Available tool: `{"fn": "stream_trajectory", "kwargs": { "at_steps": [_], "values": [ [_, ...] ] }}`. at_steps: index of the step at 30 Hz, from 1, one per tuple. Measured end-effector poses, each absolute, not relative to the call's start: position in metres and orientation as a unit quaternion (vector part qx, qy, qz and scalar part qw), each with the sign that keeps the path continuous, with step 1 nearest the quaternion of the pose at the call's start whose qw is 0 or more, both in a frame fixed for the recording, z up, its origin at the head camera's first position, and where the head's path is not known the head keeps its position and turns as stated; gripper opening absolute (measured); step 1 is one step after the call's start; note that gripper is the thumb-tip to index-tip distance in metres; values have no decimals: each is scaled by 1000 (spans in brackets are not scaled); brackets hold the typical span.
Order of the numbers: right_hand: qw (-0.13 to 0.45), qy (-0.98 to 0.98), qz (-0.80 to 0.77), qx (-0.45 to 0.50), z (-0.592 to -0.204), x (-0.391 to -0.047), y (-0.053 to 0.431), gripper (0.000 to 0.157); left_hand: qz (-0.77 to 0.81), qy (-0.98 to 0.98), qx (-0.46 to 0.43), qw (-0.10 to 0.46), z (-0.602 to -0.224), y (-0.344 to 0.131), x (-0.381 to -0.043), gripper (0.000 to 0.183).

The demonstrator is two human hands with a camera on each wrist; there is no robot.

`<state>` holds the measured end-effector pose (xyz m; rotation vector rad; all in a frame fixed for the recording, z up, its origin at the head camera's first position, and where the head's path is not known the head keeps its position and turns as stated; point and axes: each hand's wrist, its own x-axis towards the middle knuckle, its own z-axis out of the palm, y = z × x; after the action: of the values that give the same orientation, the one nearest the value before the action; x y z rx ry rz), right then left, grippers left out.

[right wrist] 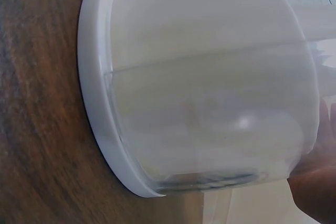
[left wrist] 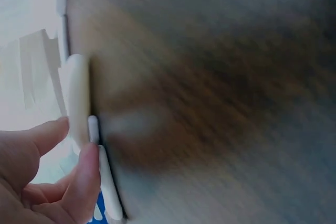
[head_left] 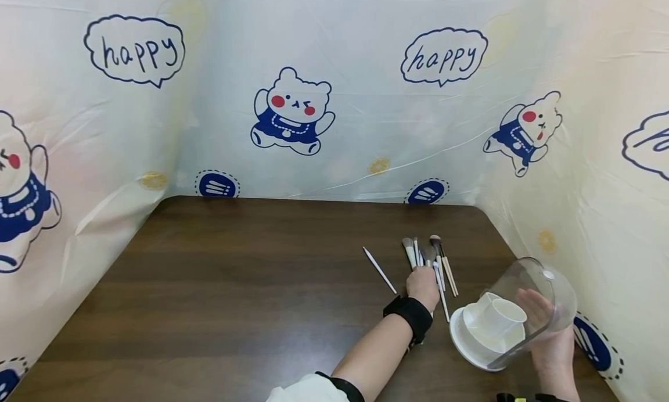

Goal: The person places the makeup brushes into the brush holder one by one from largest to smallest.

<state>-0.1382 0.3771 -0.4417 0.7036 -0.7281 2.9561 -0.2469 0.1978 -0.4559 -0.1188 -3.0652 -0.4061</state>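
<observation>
My left hand reaches into a loose group of makeup brushes on the table. In the left wrist view, its thumb and finger pinch a thick white brush handle low over the tabletop. Thinner white handles lie beside it. At the right stands a brush holder with a round white base, white inner cups and a clear rounded cover. My right hand rests against the cover's outer right side, fingers extended and seen through the plastic. In the right wrist view, the cover hides most of that hand.
One thin white brush lies apart, left of the group. Brushes with pale wooden handles lie on its right. The brown table is bordered by a printed curtain at the back and sides, close to the holder at right.
</observation>
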Motion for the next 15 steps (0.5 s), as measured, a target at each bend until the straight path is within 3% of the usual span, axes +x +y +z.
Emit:
{"fn": "stream_trajectory", "kwargs": {
  "at_steps": [15],
  "values": [
    [39,-255,942,214,-441,-137,373,69,-109,-992,-39,54,-456,199,-242,8]
  ]
}}
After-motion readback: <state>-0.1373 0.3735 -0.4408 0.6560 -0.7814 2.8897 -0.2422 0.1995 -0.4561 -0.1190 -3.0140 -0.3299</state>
